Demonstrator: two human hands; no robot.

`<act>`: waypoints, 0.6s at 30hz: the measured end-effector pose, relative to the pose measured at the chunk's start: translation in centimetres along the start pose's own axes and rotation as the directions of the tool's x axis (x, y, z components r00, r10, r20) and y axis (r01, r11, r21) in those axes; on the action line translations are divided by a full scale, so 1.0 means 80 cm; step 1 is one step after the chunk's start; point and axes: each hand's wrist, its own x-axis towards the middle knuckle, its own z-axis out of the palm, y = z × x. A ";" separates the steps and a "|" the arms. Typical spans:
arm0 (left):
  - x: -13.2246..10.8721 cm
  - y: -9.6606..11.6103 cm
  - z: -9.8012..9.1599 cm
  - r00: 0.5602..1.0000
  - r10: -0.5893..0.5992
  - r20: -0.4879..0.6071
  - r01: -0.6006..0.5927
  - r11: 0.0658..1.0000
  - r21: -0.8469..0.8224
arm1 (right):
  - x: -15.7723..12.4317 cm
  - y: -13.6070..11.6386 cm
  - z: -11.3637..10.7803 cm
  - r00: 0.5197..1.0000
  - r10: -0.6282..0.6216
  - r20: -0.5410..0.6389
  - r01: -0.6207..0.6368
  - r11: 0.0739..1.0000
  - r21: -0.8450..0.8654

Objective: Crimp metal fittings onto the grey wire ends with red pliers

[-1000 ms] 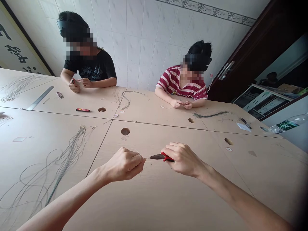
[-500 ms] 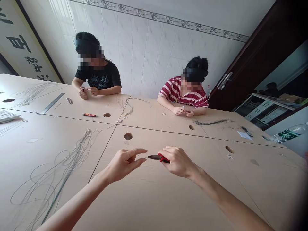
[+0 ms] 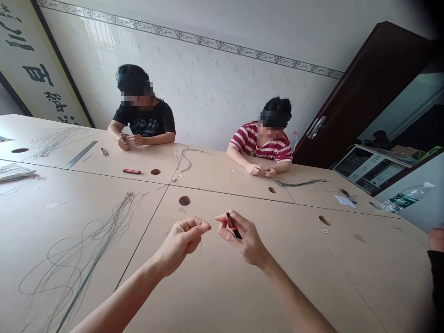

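My left hand (image 3: 185,237) hovers over the beige table (image 3: 222,286), thumb and fingers pinched on a thin wire (image 3: 200,247) that hangs below the fingertips. My right hand (image 3: 243,237) is beside it, a few centimetres to the right, closed round small red-handled pliers (image 3: 231,224) held upright in the palm, index finger stretched toward the left hand. The two hands do not touch.
A bundle of long thin wires (image 3: 86,249) lies on the table to my left. Two people sit across the table with small parts in their hands. A red-black tool (image 3: 131,171), a metal ruler (image 3: 79,155), cable holes (image 3: 184,200) and a water bottle (image 3: 404,198) are farther off.
My right hand turned the pliers from pointing left to upright in the palm. My left hand opened briefly, then pinched again on the wire. The view tilted upward.
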 end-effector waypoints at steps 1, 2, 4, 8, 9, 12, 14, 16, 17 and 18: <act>0.001 -0.002 0.002 1.000 -0.008 0.004 0.008 0.999 -0.034 | -0.001 -0.001 0.005 1.000 0.005 -0.006 -0.005 1.000 0.026; 0.001 -0.003 0.004 1.000 -0.014 0.008 0.015 0.998 -0.057 | -0.002 -0.001 0.009 1.000 0.005 -0.015 -0.005 0.999 0.047; 0.002 -0.005 0.008 1.000 -0.022 0.019 0.023 0.996 -0.082 | -0.003 0.000 0.017 0.999 0.001 -0.045 0.002 0.997 0.078; 0.002 -0.009 0.017 0.999 -0.031 0.044 0.035 0.994 -0.106 | -0.007 0.003 0.024 0.994 -0.031 -0.103 0.043 0.993 0.114; 0.002 -0.011 0.019 0.998 -0.034 0.050 0.039 0.994 -0.107 | -0.008 0.004 0.024 0.993 -0.034 -0.113 0.047 0.992 0.114; 0.002 -0.015 0.029 0.997 -0.050 0.060 0.056 0.993 -0.107 | -0.017 0.007 0.020 0.990 -0.015 -0.138 0.032 0.992 0.123; 0.003 -0.019 0.039 0.996 -0.061 0.070 0.069 0.991 -0.117 | -0.025 0.009 0.014 0.987 0.008 -0.159 0.015 0.990 0.143; 0.005 -0.022 0.053 0.997 -0.051 0.062 0.059 0.990 -0.128 | -0.037 0.012 0.005 0.979 0.034 -0.199 -0.004 0.989 0.150; 0.006 -0.023 0.060 0.998 -0.034 0.052 0.041 0.990 -0.137 | -0.044 0.014 -0.001 0.972 0.052 -0.231 -0.019 0.990 0.142; 0.007 -0.024 0.069 0.999 -0.015 0.043 0.021 0.988 -0.153 | -0.052 0.015 -0.008 0.961 0.071 -0.268 -0.037 0.991 0.130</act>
